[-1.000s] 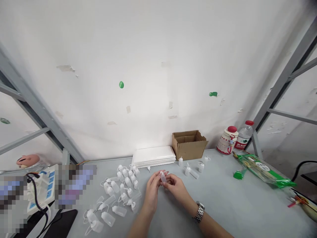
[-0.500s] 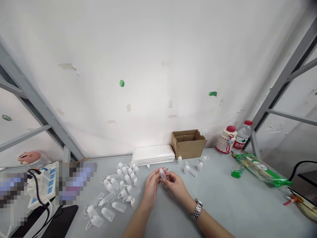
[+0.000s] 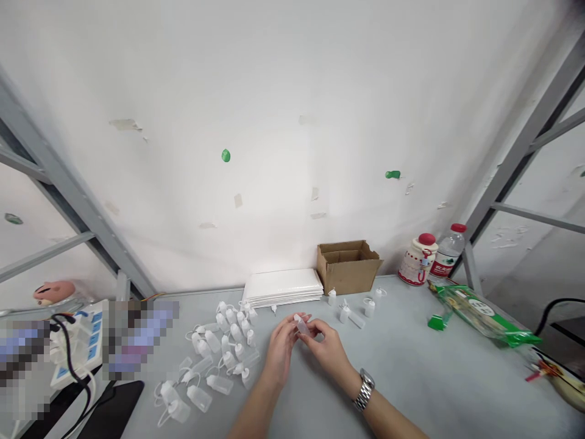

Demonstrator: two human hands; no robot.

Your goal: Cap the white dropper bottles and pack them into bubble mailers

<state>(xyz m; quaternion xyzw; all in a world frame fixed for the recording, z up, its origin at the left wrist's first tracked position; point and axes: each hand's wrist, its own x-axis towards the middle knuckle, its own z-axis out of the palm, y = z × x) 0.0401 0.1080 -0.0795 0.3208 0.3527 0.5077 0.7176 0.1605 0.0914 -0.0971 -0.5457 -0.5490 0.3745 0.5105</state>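
Observation:
Between my two hands, above the middle of the grey table [image 3: 315, 396], is a small translucent squeeze bottle [image 3: 302, 326], tilted with its upper end to the left. My left hand [image 3: 281, 344] closes its fingers around the upper end. My right hand [image 3: 323, 344], with a metal watch at the wrist, pinches the body between thumb and fingers. Fingers partly hide the bottle's top. To the left lie many similar squeeze bottles [image 3: 200, 397] with white nozzle caps, some tipped over, some upright. Several more stand or lie beyond my right hand, among them an upright capped bottle [image 3: 369, 308].
A stack of white flat packs [image 3: 283, 285] and an open cardboard box [image 3: 350, 277] stand by the wall. At the right are a red-lidded jar [image 3: 417, 261], a water bottle [image 3: 448, 251] and a green food packet [image 3: 489, 314]. A power strip [image 3: 94, 341] and black phone [image 3: 112, 411] lie left.
The held bottle has tilted further to the left, and my fingers have shifted slightly around its top. Both hands stay in nearly the same place; the bottles on the table have not moved.

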